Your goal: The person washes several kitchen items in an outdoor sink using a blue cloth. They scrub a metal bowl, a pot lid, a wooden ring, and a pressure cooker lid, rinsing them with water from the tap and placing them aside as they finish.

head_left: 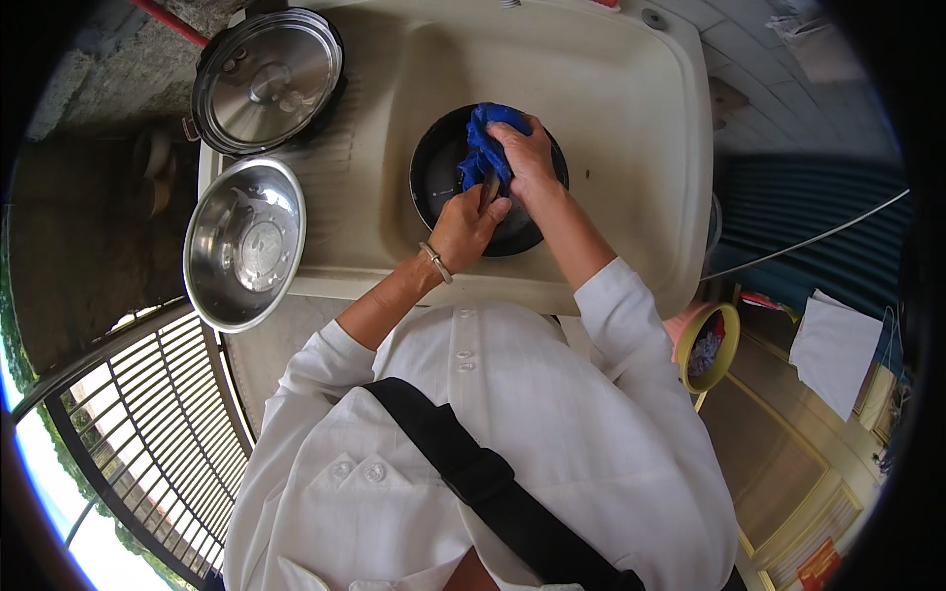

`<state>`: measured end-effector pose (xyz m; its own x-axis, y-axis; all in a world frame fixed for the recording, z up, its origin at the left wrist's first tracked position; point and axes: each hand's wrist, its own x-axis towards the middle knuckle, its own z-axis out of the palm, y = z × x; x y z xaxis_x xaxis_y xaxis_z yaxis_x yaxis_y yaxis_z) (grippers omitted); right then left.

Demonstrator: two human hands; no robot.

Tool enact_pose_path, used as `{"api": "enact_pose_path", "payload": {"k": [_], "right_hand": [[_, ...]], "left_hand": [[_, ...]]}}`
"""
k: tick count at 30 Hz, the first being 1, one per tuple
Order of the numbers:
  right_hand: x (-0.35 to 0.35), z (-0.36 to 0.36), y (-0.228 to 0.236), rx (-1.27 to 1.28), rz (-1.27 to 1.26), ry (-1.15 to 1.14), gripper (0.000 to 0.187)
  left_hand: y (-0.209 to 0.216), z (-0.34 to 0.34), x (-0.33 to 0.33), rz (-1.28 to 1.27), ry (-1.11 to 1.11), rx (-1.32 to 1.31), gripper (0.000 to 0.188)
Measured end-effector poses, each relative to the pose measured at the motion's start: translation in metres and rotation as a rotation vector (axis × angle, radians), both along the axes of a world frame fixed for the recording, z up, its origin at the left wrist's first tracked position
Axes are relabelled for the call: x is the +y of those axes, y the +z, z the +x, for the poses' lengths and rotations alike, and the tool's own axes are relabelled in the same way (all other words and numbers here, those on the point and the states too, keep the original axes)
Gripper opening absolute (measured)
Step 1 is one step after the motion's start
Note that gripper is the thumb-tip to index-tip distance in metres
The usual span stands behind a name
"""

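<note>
A dark round pan sits in the basin of the beige sink, below both my hands. My right hand is closed around a bunched blue cloth over the pan. Close by, my left hand grips a narrow brownish utensil, whose upper part runs into the cloth. Its full shape is hidden by the cloth and my fingers, so I cannot tell its exact kind.
A steel bowl stands at the drainboard's left edge. Behind it lies a pot with a glass lid. At right are a yellow-rimmed bin and a hanging white cloth. A barred railing is at lower left.
</note>
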<state>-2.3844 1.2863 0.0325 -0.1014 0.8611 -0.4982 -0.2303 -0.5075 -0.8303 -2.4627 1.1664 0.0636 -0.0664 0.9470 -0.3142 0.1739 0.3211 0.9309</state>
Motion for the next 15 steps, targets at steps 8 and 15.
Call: {"api": "enact_pose_path", "payload": {"k": [8,15], "right_hand": [[0.034,0.016,-0.054,0.224,-0.101,-0.104,0.029],[-0.007,0.009,0.018,0.063,0.027,-0.007,0.025]], "left_hand": [[-0.003,-0.026,-0.011,0.237,-0.329,0.457,0.028],[0.020,-0.021,0.022,-0.214,-0.152,-0.166,0.029]]}}
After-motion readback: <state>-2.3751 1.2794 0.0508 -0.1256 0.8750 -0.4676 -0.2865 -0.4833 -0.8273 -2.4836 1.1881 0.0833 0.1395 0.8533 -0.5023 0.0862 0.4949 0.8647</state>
